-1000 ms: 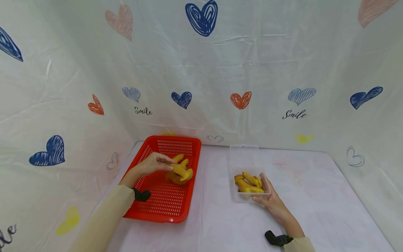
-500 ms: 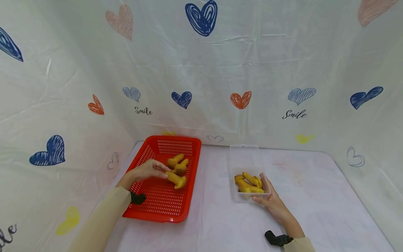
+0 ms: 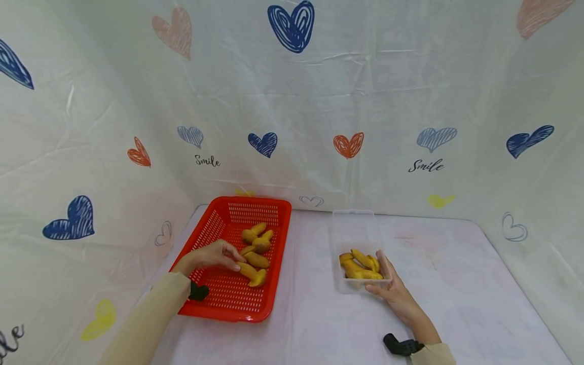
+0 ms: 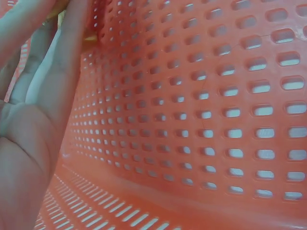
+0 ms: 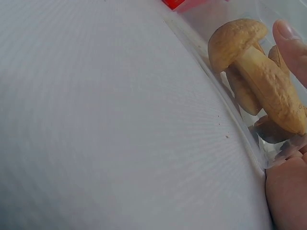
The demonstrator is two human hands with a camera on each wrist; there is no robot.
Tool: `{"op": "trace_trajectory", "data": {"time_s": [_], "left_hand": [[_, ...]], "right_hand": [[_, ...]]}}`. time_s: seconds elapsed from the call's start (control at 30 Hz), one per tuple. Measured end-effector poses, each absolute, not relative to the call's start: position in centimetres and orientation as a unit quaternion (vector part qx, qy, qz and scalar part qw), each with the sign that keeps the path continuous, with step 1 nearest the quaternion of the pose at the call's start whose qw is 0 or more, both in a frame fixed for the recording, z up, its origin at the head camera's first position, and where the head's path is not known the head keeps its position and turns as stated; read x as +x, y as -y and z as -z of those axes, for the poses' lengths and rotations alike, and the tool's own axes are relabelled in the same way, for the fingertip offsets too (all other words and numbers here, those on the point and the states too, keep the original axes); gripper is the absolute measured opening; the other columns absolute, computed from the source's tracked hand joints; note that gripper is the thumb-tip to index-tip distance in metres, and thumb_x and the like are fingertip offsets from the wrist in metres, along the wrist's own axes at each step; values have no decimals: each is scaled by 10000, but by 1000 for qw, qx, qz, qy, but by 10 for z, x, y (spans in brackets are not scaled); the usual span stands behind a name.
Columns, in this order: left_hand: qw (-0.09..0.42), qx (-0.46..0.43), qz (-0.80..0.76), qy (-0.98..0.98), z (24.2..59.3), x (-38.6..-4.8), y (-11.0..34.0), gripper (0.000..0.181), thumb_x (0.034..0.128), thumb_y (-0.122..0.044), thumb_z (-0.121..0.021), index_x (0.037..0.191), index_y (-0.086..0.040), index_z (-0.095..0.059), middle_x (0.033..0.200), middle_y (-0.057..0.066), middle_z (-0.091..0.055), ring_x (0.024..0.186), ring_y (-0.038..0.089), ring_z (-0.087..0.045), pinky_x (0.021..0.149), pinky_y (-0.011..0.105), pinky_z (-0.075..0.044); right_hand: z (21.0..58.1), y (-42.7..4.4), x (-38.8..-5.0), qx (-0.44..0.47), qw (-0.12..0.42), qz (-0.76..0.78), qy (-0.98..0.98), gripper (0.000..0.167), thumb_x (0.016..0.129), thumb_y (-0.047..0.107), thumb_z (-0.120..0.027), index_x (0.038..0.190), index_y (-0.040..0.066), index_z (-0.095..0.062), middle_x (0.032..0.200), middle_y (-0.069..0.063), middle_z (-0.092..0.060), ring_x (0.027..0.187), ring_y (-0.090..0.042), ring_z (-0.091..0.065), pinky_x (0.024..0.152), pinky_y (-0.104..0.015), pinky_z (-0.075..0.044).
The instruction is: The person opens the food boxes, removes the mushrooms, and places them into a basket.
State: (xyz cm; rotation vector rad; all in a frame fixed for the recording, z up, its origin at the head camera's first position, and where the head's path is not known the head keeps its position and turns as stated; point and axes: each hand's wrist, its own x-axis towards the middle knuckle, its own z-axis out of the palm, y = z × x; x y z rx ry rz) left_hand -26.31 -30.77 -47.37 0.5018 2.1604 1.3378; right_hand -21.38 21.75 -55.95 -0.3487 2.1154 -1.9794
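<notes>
My left hand reaches into the red plastic basket and pinches a yellow-brown mushroom by its stem end, cap toward the right. Several other mushrooms lie just beyond it in the basket. In the left wrist view, my fingers are up at the left and the mushroom is mostly cut off. On the right, my right hand grips the near right corner of a clear plastic box. Several mushrooms lie in that box; a large one shows in the right wrist view.
The box's clear lid stands open at its far side. Both containers sit on a white-covered table, with a gap of tabletop between them. A white curtain with printed hearts hangs behind and at the sides.
My left hand has lowered the mushroom and moved it nearer in the basket, uncovering other mushrooms behind it. The right hand and box have stayed in place.
</notes>
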Motion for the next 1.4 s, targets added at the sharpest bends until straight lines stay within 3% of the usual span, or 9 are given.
{"op": "trace_trajectory", "data": {"time_s": [0.07, 0.1, 0.2, 0.33, 0.43, 0.53, 0.7, 1.1, 1.4], "left_hand": [[281, 185, -499, -799, 474, -262, 308, 230, 905, -66, -731, 1095, 63, -729, 1068, 175, -727, 948, 205, -683, 821, 295, -573], [284, 182, -501, -797, 475, -262, 309, 224, 907, -57, -726, 1097, 62, -729, 1072, 171, -727, 948, 207, -685, 822, 299, -574], [286, 175, -505, -795, 476, -262, 309, 214, 911, -37, -714, 1103, 59, -729, 1080, 164, -726, 954, 217, -691, 834, 314, -575], [287, 163, -508, -796, 477, -261, 311, 223, 910, -18, -708, 1112, 78, -716, 1086, 183, -722, 968, 245, -701, 847, 344, -574], [288, 147, -510, -797, 478, -262, 312, 238, 903, -15, -715, 1113, 95, -704, 1084, 194, -719, 976, 261, -708, 845, 359, -575], [279, 144, -501, -807, 478, -262, 312, 242, 894, -25, -728, 1097, 106, -703, 1068, 205, -720, 975, 278, -709, 836, 364, -578], [259, 161, -472, -827, 478, -260, 314, 220, 895, -32, -728, 1062, 110, -712, 1039, 216, -724, 962, 285, -714, 817, 348, -584], [265, 131, -470, -832, 467, -259, 314, 303, 915, -6, -698, 1143, 185, -638, 1077, 285, -692, 961, 292, -715, 818, 389, -583], [238, 112, -466, -845, 441, -267, 310, 354, 940, -65, -690, 1208, 155, -613, 1046, 188, -721, 957, 299, -709, 851, 405, -574]], "right_hand": [[559, -217, -213, -122, 111, 677, -717, 1031, 924, 47, -701, 1612, 219, 47, 1662, -51, 120, 1493, -297, 143, 1153, -532, -18], [559, -217, -213, -123, 111, 676, -718, 1031, 924, 49, -701, 1612, 223, 48, 1661, -56, 122, 1492, -302, 146, 1164, -516, -23], [559, -217, -213, -128, 111, 678, -715, 1030, 925, 42, -697, 1611, 216, 50, 1658, -68, 132, 1487, -310, 157, 1179, -296, -115], [560, -218, -213, -129, 111, 680, -713, 1025, 927, 37, -693, 1612, 221, 46, 1659, -58, 130, 1488, -295, 157, 1009, -48, -219], [560, -218, -212, -130, 111, 681, -712, 1019, 929, 33, -691, 1613, 234, 37, 1660, -58, 123, 1490, -298, 151, 1067, -98, -194], [560, -217, -212, -129, 111, 682, -712, 1016, 929, 29, -689, 1614, 243, 31, 1661, -57, 119, 1491, -301, 148, 1176, -324, -98], [561, -216, -213, -125, 105, 684, -711, 1021, 919, 10, -695, 1613, 190, 31, 1662, -70, 110, 1491, -309, 147, 1130, -607, 21], [562, -218, -212, -119, 103, 687, -710, 1025, 911, 11, -706, 1614, 183, 19, 1664, -66, 101, 1492, -306, 143, 1128, -617, 21], [564, -219, -213, -121, 101, 688, -709, 1015, 910, 5, -704, 1616, 188, 2, 1665, -73, 88, 1494, -314, 134, 1134, -605, 17]]}}
